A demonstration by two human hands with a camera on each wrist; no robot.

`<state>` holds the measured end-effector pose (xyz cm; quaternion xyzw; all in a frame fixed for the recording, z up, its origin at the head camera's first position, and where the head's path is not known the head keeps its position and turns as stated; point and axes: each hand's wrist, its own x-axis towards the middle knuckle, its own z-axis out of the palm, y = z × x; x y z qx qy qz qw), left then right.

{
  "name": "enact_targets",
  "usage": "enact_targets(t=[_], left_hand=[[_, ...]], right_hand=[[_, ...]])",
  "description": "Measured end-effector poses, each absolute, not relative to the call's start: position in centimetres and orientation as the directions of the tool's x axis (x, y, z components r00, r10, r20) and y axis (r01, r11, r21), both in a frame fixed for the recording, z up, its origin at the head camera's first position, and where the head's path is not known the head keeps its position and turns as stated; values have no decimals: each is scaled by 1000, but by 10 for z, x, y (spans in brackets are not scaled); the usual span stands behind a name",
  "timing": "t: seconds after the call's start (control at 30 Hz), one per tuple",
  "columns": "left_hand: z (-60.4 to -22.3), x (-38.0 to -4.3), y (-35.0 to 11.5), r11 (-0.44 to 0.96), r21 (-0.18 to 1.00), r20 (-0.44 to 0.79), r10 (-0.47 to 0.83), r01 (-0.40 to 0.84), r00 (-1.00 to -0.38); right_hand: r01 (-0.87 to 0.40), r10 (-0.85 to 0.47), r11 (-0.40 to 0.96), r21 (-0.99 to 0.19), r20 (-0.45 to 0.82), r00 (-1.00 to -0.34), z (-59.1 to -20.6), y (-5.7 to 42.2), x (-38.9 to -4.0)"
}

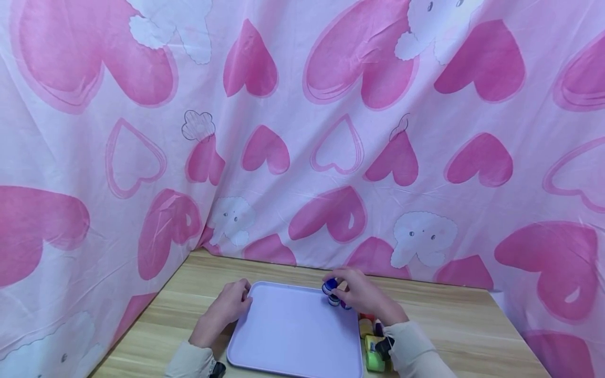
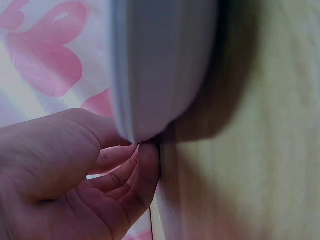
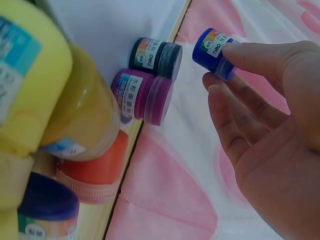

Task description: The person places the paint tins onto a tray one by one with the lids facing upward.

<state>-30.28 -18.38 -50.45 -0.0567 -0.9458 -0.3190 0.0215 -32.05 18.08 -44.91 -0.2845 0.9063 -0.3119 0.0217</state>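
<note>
A small jar of blue paint (image 3: pixel 210 47) is pinched between the thumb and fingertips of my right hand (image 1: pixel 361 294), held above the far right corner of a pale lilac tray (image 1: pixel 295 331). Just below it, a dark green paint jar (image 3: pixel 147 54) and a magenta paint jar (image 3: pixel 131 95) stand side by side on the tray. My left hand (image 1: pixel 229 303) is at the tray's far left edge. In the left wrist view its thumb and curled fingers (image 2: pixel 147 162) grip the rim, and the thumb tip is hidden behind the tray.
Along the tray's right side stand several more paint containers: a yellow one (image 1: pixel 372 344), a green one (image 1: pixel 375 362), an orange-red jar (image 3: pixel 95 167) and a dark-lidded jar (image 3: pixel 47 197). A wooden table (image 1: pixel 454 325) carries everything. Pink heart-printed cloth (image 1: pixel 326 157) hangs behind and at the left.
</note>
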Motion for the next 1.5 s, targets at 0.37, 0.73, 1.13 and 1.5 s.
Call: enact_targets(t=[0.37,0.73,1.13,1.5], left_hand=[[-505,-303,-184,790,602,72,91,115,-993],[-506,-303,-183,787,606,70,94,117,-993],[-507,-303,-184,782,613,59,91,108,-994],[-505,-303,-184,787,608,58,91,107,-994]], right_hand=[[-531,-545,671,-517,140,-826,-454,170,-327],[-513,-546,690,-510,100,-832,-459,160,-331],[-519,-557,713,-471,70,-828,-467,155,-331],[-493,-541,723,-484,48,-840,-475,154,-334]])
